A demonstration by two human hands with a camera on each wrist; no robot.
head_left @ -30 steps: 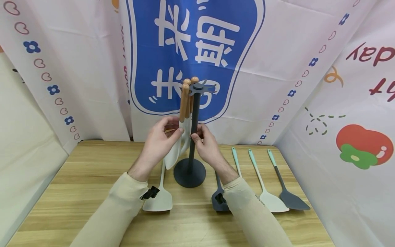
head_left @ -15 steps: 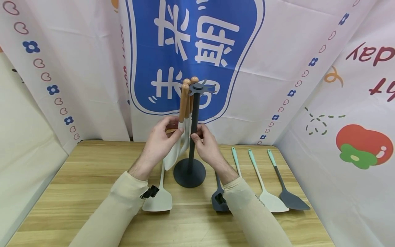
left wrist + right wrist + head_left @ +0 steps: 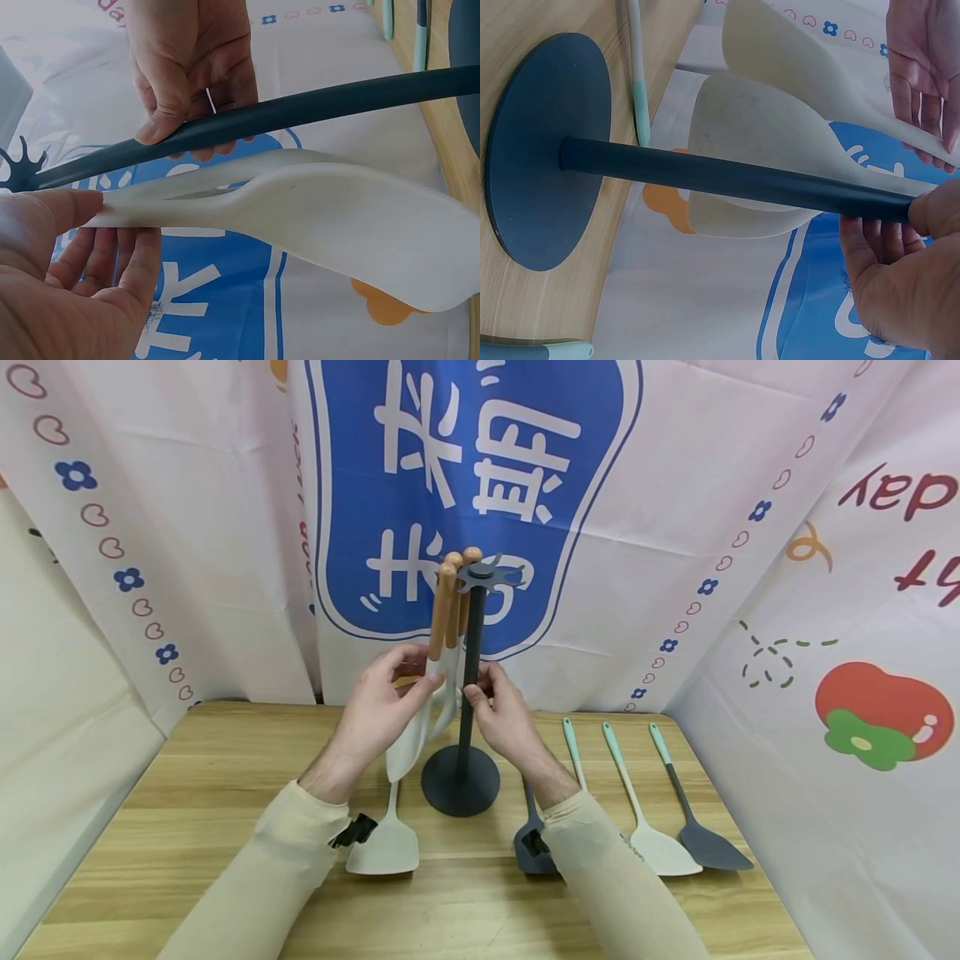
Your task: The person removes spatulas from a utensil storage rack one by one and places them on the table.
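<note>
Several white spatulas with wooden handles hang at the left side of a dark utensil stand (image 3: 474, 627), their round handle ends up at its hooked top. My left hand (image 3: 381, 706) pinches the nearest white spatula (image 3: 407, 750) just under its wooden handle, thumb on the near side. Its blade points down and tilts left, apart from the pole. In the right wrist view, other white spatulas (image 3: 759, 142) hang behind the pole. My right hand (image 3: 504, 712) grips the pole around its middle, thumb in front. The stand's round base (image 3: 461, 781) rests on the wooden table.
A white turner (image 3: 384, 847) lies left of the base. To the right lie a dark turner (image 3: 534, 852), partly under my right sleeve, a white turner (image 3: 663, 850) and a dark turner (image 3: 712, 846) with mint handle ends. Printed cloth (image 3: 600, 635) hangs behind the table (image 3: 187, 810).
My left hand has shifted a little left and down, swinging the held spatula's lower end left, away from the pole and the other spatulas. My right hand and the stand stay put.
</note>
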